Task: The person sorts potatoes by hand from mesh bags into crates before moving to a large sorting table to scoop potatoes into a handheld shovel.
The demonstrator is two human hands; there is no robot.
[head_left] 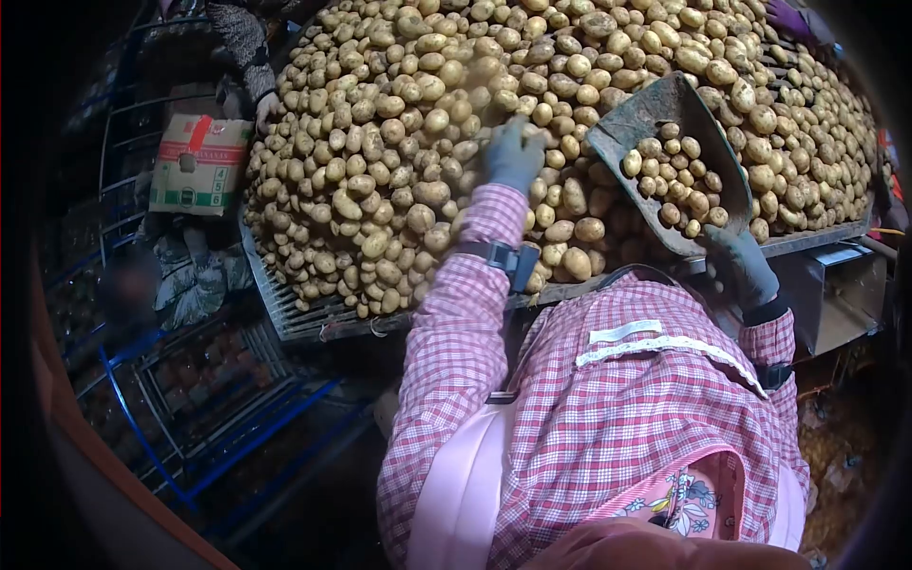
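A broad, worn grey-green scoop (635,119) lies tilted on the right part of a large heap of potatoes (380,142), holding a cluster of small potatoes (673,176). My right hand (743,269), in a grey glove, is closed at the scoop's near end; its fingers are partly hidden under the edge. Out over the middle of the heap, left of the scoop, reaches my gloved left hand (516,157). Its fingertips are down among the potatoes and smeared, so whether it grips one is not clear.
The heap rests on a slatted metal table (271,280). At the left stand a banana carton (198,166) and blue-framed racks (142,408). Another person's hand (269,109) touches the heap's left edge; a purple glove (790,19) is at the far right. An open cardboard box (845,294) sits below the right edge.
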